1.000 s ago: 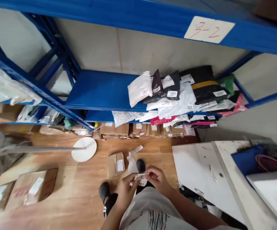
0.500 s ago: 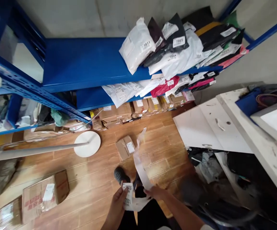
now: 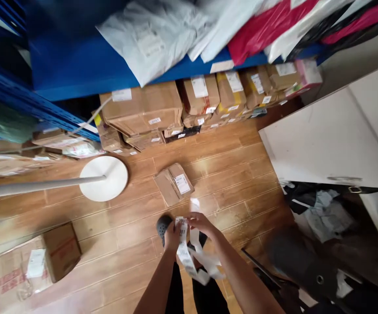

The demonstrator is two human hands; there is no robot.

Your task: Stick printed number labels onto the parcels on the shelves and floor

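Black trousers (image 3: 210, 298) are worn with a perforated dark-grey clog (image 3: 163, 224).

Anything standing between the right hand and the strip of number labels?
Nothing visible does. The right hand has its fingertips at the upper end of the label strip, beside the left hand, which grips it there. The strip's loose loops hang lower, between the forearms.

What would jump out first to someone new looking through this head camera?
Probably the long, looping strip of printed labels at lower centre, in the left hand and right hand. Next, the red plastic parcel at upper right, on the blue shelf. Then the round white base on the floor at left.
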